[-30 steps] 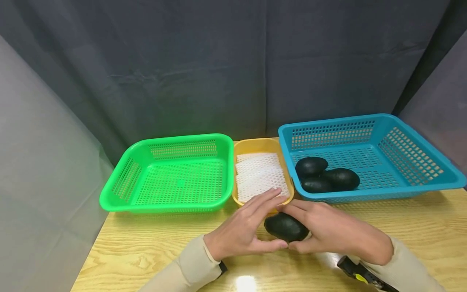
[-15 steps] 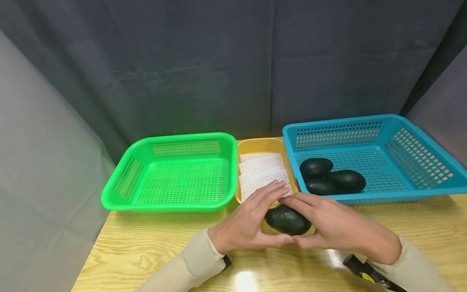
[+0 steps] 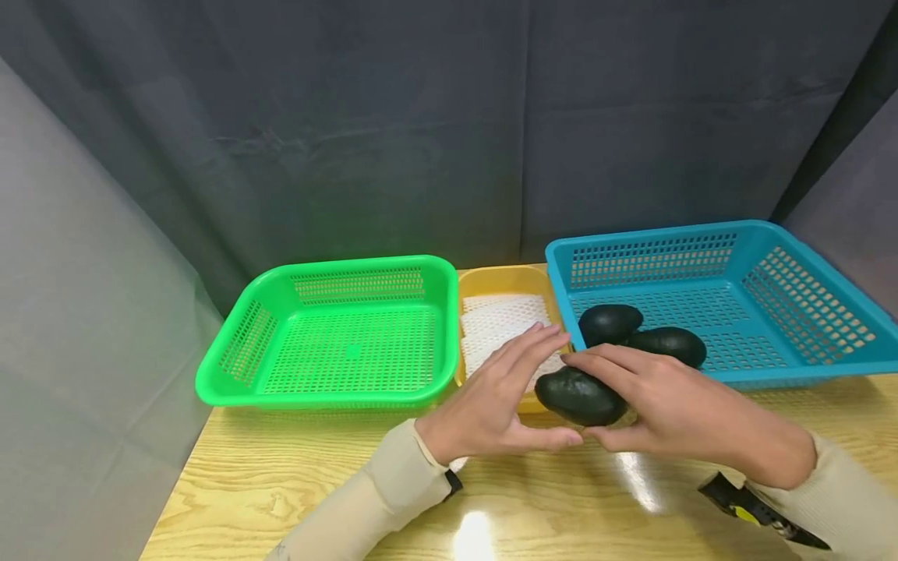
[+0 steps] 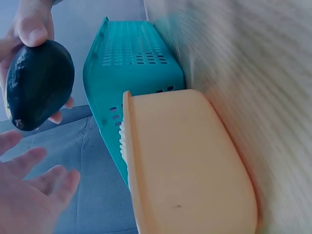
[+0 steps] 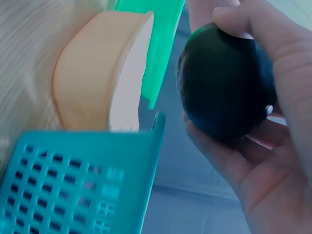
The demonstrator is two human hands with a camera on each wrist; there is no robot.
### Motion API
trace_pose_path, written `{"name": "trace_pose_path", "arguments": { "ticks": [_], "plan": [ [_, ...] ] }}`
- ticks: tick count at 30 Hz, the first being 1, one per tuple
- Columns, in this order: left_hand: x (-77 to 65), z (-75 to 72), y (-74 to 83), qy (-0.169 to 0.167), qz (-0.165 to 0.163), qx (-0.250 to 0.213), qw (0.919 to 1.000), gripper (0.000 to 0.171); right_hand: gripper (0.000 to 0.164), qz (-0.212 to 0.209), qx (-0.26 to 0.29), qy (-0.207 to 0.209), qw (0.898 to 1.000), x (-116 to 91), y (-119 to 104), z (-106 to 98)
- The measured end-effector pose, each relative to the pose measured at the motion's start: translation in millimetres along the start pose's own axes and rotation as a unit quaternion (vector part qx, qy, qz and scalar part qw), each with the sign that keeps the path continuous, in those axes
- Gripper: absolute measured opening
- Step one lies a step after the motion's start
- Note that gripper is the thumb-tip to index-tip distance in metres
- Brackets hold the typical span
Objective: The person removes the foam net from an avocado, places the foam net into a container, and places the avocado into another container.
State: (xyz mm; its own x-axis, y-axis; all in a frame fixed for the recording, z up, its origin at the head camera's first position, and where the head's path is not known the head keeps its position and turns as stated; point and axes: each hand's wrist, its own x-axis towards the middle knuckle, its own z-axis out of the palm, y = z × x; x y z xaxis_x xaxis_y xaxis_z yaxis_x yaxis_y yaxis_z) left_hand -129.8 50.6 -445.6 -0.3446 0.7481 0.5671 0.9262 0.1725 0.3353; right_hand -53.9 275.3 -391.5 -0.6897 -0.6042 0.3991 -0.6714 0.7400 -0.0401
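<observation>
My right hand [image 3: 659,397] grips a dark green, almost black avocado [image 3: 581,397], held up in front of the yellow basket. In the right wrist view its thumb lies over one side of the avocado [image 5: 224,80] and the fingers curl beneath the other. Close by on the left, my left hand [image 3: 494,401] has its fingers extended. A gap shows between that hand and the avocado [image 4: 41,83] in the left wrist view. White foam nets [image 3: 501,315] lie stacked inside the yellow basket [image 3: 508,274], partly covered by my left fingers.
A green basket [image 3: 326,401] with nothing in it stands left of the yellow one. To the right is a blue basket [image 3: 715,296] with more avocados [image 3: 610,323] at its near left corner, partly behind my right hand. A dark curtain [image 3: 393,140] hangs behind.
The avocado and both hands have moved up and to the right. My left fingers have drawn away from the avocado, while my right hand keeps its grip. The baskets stay put.
</observation>
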Motion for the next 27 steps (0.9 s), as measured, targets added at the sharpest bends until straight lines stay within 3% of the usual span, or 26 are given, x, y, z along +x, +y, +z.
{"name": "trace_pose_path", "arguments": {
  "ticks": [5,13,27],
  "plan": [
    [8.2,1.9,-1.4,-0.011,-0.015,0.002,0.9998,0.107,0.065,0.005,-0.009,0.01,1.0,-3.0,13.0,-8.7],
    [21.4,5.0,-5.4,-0.016,-0.032,-0.005,0.9993,0.105,0.071,0.032,-0.02,-0.013,0.999,-3.9,26.8,-22.4],
    [41.2,9.2,-9.2,-0.019,-0.032,-0.01,0.9993,0.102,0.075,0.075,-0.043,-0.031,0.996,-8.7,54.4,-32.6]
  ]
}}
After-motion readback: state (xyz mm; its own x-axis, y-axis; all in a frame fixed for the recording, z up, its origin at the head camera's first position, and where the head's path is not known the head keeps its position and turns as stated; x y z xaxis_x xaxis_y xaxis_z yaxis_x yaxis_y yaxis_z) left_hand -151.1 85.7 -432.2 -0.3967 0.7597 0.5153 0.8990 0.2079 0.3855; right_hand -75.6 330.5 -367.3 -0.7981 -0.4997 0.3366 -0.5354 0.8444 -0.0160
